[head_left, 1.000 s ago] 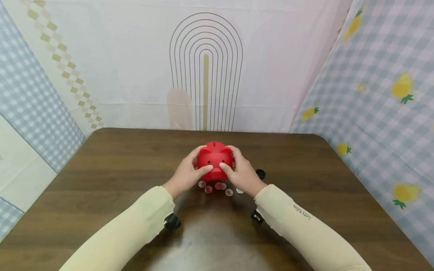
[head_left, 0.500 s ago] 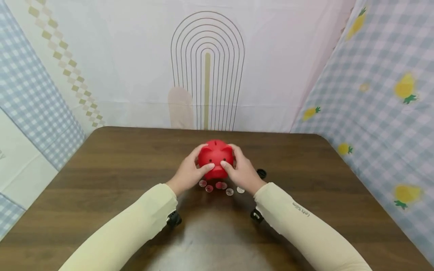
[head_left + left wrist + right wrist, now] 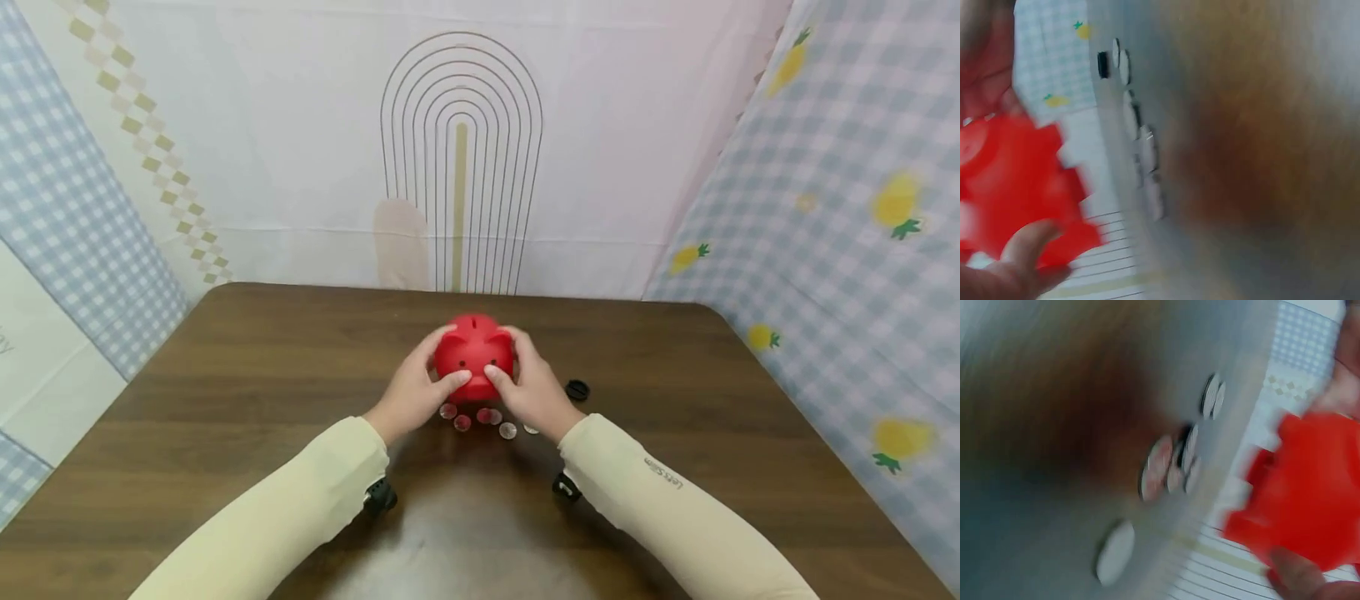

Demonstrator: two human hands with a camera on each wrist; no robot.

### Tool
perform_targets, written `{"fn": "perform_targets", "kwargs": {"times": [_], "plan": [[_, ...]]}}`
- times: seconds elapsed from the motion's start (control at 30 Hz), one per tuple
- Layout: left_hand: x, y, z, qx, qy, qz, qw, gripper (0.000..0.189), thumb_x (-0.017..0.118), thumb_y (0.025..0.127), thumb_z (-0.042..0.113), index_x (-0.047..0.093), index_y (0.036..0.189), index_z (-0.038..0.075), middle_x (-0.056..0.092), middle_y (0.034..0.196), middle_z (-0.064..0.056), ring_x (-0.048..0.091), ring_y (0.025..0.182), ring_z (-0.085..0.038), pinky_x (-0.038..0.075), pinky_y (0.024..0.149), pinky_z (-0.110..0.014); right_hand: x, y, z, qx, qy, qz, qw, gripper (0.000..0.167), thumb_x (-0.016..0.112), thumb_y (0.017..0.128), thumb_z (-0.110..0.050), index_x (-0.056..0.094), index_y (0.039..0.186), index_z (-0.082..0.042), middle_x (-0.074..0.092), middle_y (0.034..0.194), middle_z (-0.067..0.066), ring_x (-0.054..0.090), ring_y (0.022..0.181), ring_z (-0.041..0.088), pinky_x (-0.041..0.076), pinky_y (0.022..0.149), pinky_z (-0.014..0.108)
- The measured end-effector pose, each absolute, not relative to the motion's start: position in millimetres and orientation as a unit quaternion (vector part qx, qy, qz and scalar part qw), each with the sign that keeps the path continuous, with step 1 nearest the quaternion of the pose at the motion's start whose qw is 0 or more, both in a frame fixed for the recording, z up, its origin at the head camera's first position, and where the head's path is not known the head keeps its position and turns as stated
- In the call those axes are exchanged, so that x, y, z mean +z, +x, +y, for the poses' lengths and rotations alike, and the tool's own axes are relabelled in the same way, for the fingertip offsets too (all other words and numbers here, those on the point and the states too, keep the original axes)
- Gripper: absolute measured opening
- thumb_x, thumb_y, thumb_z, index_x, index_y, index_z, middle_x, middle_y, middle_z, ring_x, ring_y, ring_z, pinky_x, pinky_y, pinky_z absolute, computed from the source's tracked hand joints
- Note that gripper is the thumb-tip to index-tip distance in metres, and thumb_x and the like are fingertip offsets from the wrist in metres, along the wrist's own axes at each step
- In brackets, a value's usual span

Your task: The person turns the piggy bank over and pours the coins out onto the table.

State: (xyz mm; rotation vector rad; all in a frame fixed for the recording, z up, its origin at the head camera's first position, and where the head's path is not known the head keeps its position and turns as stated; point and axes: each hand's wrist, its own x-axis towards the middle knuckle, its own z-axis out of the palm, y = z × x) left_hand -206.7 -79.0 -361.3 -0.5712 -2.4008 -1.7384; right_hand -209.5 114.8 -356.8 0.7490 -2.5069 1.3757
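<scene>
Between both hands is a red piggy bank [image 3: 474, 354], its snout toward me and its coin slot on top. My left hand [image 3: 414, 387] grips its left side, thumb across the front near the snout. On the other side my right hand [image 3: 534, 387] grips it the same way. The wrist views show the piggy bank [image 3: 1016, 181] held above the table, blurred, its short legs pointing down. Several coins [image 3: 507, 431] lie on the table just in front of and below it; the right wrist view shows a coin [image 3: 1115, 553] lying apart from the others.
A round black cap [image 3: 577, 390] lies on the brown wooden table [image 3: 300, 350], right of my right hand. A patterned white cloth [image 3: 300, 150] hangs behind the table, and a checked cloth with pineapples [image 3: 832, 250] hangs at the right.
Both hands keep their grip on the piggy bank, which stays over nearly the same spot. The head view has shifted slightly. The coins and black cap lie where they were.
</scene>
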Motion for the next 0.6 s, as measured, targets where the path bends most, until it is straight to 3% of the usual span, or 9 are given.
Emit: {"fn": "perform_targets", "kwargs": {"times": [0.07,0.17,0.33,0.4,0.47,0.6], "plan": [[-364.6,-207.3,-82.1,-0.583,-0.149,-0.798,0.014,0.065,0.069,0.088,0.009,0.039,0.146,0.011,0.046,0.143,-0.015,0.050,0.124,-0.035,0.050,0.095,-0.046,-356.9,-209.5,110.4,0.471,0.203,-0.858,0.024,0.058,0.061,0.095,-0.015,0.031,0.143,-0.007,0.050,0.135,0.014,0.057,0.116,0.029,0.050,0.095,0.044],[-365.6,-206.9,-85.2,-0.591,-0.146,-0.793,0.012,0.066,0.069,0.088,0.009,0.037,0.146,0.013,0.046,0.143,-0.014,0.049,0.125,-0.035,0.050,0.095,-0.047,-354.2,-208.7,106.0,0.476,0.192,-0.858,0.015,0.059,0.062,0.094,-0.015,0.031,0.143,-0.008,0.050,0.136,0.012,0.056,0.117,0.029,0.050,0.095,0.044],[-362.5,-200.3,-85.7,-0.572,-0.237,-0.773,0.136,0.070,0.073,0.083,0.004,0.039,0.144,0.006,0.027,0.154,-0.019,0.044,0.128,-0.042,0.050,0.090,-0.050,-352.2,-207.5,109.6,0.422,0.315,-0.830,0.183,0.061,0.067,0.088,-0.009,0.034,0.139,0.001,0.041,0.143,0.020,0.053,0.119,0.034,0.051,0.093,0.046],[-361.6,-200.2,-84.2,-0.560,-0.255,-0.772,0.161,0.070,0.073,0.083,0.003,0.039,0.144,0.005,0.021,0.156,-0.020,0.043,0.129,-0.043,0.051,0.089,-0.050,-352.2,-207.9,111.8,0.401,0.336,-0.823,0.222,0.063,0.067,0.087,-0.008,0.033,0.139,0.004,0.037,0.145,0.022,0.053,0.120,0.035,0.050,0.094,0.046],[-360.4,-202.1,-82.5,-0.559,-0.249,-0.778,0.143,0.069,0.073,0.083,0.004,0.039,0.144,0.006,0.027,0.154,-0.019,0.044,0.129,-0.040,0.050,0.092,-0.048,-352.5,-208.7,113.2,0.411,0.321,-0.830,0.197,0.062,0.066,0.088,-0.009,0.033,0.139,0.003,0.042,0.141,0.022,0.055,0.116,0.035,0.051,0.092,0.046],[-359.2,-208.7,-81.0,-0.564,-0.188,-0.802,0.051,0.067,0.070,0.087,0.010,0.037,0.146,0.013,0.041,0.146,-0.010,0.044,0.130,-0.031,0.047,0.098,-0.047,-352.4,-208.8,114.0,0.444,0.224,-0.864,0.073,0.062,0.064,0.093,-0.015,0.030,0.144,-0.008,0.051,0.133,0.014,0.060,0.108,0.028,0.054,0.090,0.042]]}}
